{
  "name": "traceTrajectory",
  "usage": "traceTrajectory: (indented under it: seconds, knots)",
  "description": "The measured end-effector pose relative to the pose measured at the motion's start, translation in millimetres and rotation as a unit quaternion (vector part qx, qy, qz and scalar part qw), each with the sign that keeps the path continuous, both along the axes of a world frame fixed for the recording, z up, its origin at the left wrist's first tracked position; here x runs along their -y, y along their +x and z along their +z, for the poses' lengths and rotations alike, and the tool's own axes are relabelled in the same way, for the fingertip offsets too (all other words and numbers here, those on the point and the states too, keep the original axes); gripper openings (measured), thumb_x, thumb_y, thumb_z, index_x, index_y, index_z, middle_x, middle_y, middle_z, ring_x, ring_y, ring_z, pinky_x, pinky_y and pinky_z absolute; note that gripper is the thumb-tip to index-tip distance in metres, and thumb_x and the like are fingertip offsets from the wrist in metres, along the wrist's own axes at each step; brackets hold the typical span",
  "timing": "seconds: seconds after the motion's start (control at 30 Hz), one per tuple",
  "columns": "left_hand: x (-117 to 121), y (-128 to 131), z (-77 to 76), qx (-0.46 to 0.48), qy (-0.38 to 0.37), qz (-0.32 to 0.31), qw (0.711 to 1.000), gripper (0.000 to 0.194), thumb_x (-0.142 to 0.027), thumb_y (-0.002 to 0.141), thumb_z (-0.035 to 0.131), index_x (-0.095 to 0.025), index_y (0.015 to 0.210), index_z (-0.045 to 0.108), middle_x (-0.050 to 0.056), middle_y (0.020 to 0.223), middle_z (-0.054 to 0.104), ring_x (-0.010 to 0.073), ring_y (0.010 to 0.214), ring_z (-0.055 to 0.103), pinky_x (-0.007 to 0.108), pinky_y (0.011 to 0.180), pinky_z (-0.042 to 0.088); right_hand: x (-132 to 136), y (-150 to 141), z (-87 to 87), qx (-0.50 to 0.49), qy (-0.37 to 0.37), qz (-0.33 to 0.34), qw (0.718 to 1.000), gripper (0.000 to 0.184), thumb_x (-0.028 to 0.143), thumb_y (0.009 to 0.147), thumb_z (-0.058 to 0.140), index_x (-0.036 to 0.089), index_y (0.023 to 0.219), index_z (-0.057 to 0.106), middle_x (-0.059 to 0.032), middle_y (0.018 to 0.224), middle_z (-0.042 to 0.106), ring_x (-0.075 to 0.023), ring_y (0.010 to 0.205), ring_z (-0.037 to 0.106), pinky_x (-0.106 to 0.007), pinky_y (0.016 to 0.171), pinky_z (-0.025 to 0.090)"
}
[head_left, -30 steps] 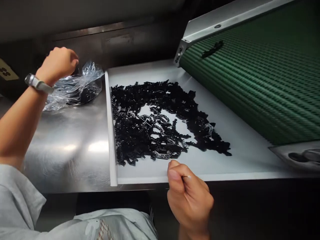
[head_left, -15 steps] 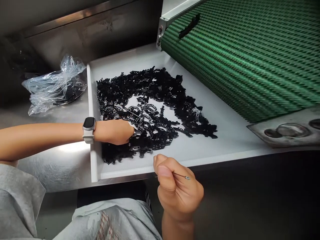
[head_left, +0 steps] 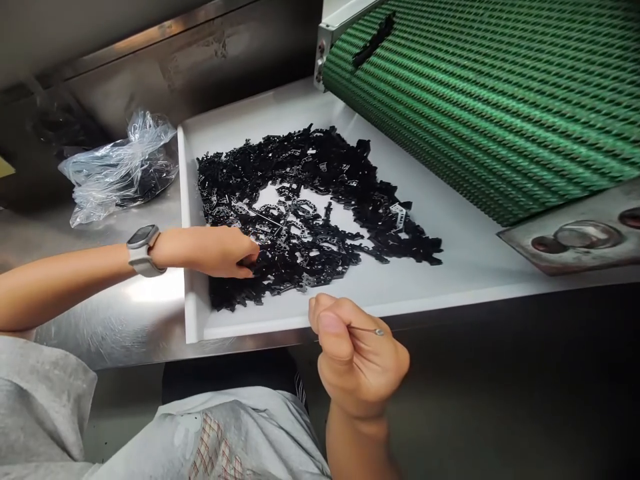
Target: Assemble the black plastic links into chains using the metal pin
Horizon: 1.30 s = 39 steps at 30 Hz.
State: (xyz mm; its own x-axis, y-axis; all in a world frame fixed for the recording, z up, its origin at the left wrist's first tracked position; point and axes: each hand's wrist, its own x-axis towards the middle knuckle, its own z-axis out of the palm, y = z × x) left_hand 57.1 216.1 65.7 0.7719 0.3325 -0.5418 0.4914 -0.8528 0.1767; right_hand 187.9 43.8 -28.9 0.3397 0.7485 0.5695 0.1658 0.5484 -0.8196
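My left hand [head_left: 225,253], a grey watch [head_left: 143,240] on its wrist, reaches over a heap of small black plastic parts [head_left: 320,160]. Its thumb and forefinger are apart, the tips at the parts; I see nothing clearly held. The heap lies in a white tray [head_left: 430,283], spread round a bare patch. My right hand [head_left: 363,357] is closed in front of the tray's near edge. Between its thumb and fingers is a thin metal rod [head_left: 371,331] with a small bright end; the rest of the rod is hidden in the fist.
A green ribbed conveyor belt [head_left: 470,113] slopes down to the tray's right side, carrying one black part [head_left: 374,41]. Its metal end plate [head_left: 570,237] sits at the right. A clear plastic bag [head_left: 120,167] with dark contents lies on the metal table [head_left: 110,330], left of the tray.
My left hand has drawn back slightly to the left, and a gap now shows between thumb and forefinger. My right hand keeps its hold on the rod. The view has shifted a little.
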Motion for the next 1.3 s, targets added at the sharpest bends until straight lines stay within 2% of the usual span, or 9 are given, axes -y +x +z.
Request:
traceTrajectory:
  seconds: [0.1, 0.3, 0.4, 0.47, 0.6, 0.77, 0.93, 1.1, 1.3]
  knots:
    - [13.3, 10.1, -0.4, -0.013, 0.014, 0.006, 1.000, 0.026, -0.033, 0.097, 0.059, -0.013, 0.096, 0.075, 0.009, 0.080, 0.075, 0.0164, 0.061, 0.059, 0.029, 0.056, 0.038, 0.8, -0.5, -1.4, 0.002, 0.001, -0.006, 1.000, 0.037, 0.010, 0.101, 0.053, 0.023, 0.070, 0.036, 0.0061, 0.065, 0.024, -0.0097, 0.054, 0.027, -0.027, 0.050, 0.023]
    - [25.2, 19.1, -2.1, 0.016, 0.051, -0.005, 0.999, 0.020, -0.006, 0.091, 0.052, -0.011, 0.096, 0.072, 0.013, 0.086, 0.075, 0.0186, 0.069, 0.062, 0.031, 0.062, 0.037, 0.8, -0.8, -2.4, 0.001, -0.008, -0.009, 1.000, 0.040, 0.012, 0.102, 0.055, 0.022, 0.070, 0.034, 0.0060, 0.065, 0.024, -0.0092, 0.054, 0.026, -0.027, 0.051, 0.021]
    - [10.5, 4.5, 3.7, 0.060, 0.051, 0.018, 0.997, 0.010, -0.011, 0.091, 0.057, -0.015, 0.093, 0.067, 0.007, 0.080, 0.071, 0.0170, 0.068, 0.061, 0.029, 0.061, 0.038, -0.5, -1.0, -1.4, -0.023, -0.015, -0.007, 1.000, 0.041, 0.018, 0.105, 0.054, 0.022, 0.070, 0.034, 0.0061, 0.064, 0.024, -0.0096, 0.054, 0.026, -0.028, 0.051, 0.022]
    - [-1.5, -9.0, 10.9, 0.135, -0.007, 0.091, 0.987, 0.007, -0.023, 0.091, 0.064, -0.017, 0.089, 0.062, 0.004, 0.078, 0.070, 0.0157, 0.068, 0.063, 0.027, 0.061, 0.041, -2.0, -1.2, 1.5, -0.054, -0.018, -0.007, 0.998, 0.042, 0.023, 0.108, 0.051, 0.023, 0.070, 0.033, 0.0061, 0.065, 0.025, -0.0103, 0.055, 0.027, -0.028, 0.052, 0.024]
    - [-2.0, -32.0, 22.9, 0.273, -0.231, 0.246, 0.901, 0.026, -0.034, 0.084, 0.074, -0.020, 0.084, 0.053, 0.002, 0.083, 0.076, 0.0168, 0.082, 0.074, 0.025, 0.070, 0.051, -5.9, -4.2, 12.4, -0.118, -0.043, 0.017, 0.992, 0.041, 0.031, 0.109, 0.051, 0.023, 0.071, 0.038, 0.0056, 0.067, 0.030, -0.0114, 0.060, 0.033, -0.026, 0.055, 0.032]
    - [50.3, -43.1, 19.6, 0.394, -0.422, 0.335, 0.745, 0.026, -0.018, 0.081, 0.078, -0.019, 0.080, 0.052, 0.000, 0.084, 0.074, 0.0101, 0.083, 0.073, 0.021, 0.076, 0.054, -7.0, -18.4, 24.8, -0.177, -0.103, 0.091, 0.975, 0.043, 0.038, 0.099, 0.069, 0.022, 0.072, 0.040, 0.0010, 0.085, 0.056, -0.0111, 0.074, 0.054, -0.023, 0.067, 0.050]
    - [99.0, -55.9, 13.3, 0.399, -0.493, 0.356, 0.686, 0.027, -0.011, 0.082, 0.078, -0.017, 0.079, 0.053, -0.002, 0.083, 0.070, 0.0069, 0.077, 0.067, 0.019, 0.073, 0.053, -0.3, -31.7, 38.5, -0.229, -0.117, 0.144, 0.956, 0.051, 0.042, 0.091, 0.079, 0.022, 0.070, 0.037, 0.0003, 0.090, 0.064, -0.0069, 0.059, 0.053, -0.022, 0.058, 0.054]
    - [118.1, -70.5, 9.6, 0.427, -0.465, 0.393, 0.669, 0.032, -0.009, 0.076, 0.086, -0.016, 0.075, 0.056, -0.005, 0.078, 0.066, 0.0068, 0.075, 0.065, 0.019, 0.072, 0.052, 5.6, -33.7, 49.7, -0.261, -0.141, 0.234, 0.926, 0.054, 0.034, 0.085, 0.086, 0.022, 0.068, 0.037, 0.0006, 0.085, 0.066, -0.0098, 0.059, 0.062, -0.023, 0.055, 0.059]
    - [128.7, -80.0, 8.0, 0.436, -0.405, 0.397, 0.698, 0.031, -0.012, 0.073, 0.090, -0.016, 0.076, 0.059, -0.005, 0.078, 0.064, 0.0074, 0.075, 0.063, 0.019, 0.074, 0.052, 8.6, -31.6, 52.1, -0.212, -0.183, 0.261, 0.924, 0.057, 0.041, 0.083, 0.088, 0.022, 0.066, 0.037, -0.0009, 0.086, 0.069, -0.0114, 0.060, 0.060, -0.026, 0.056, 0.060]
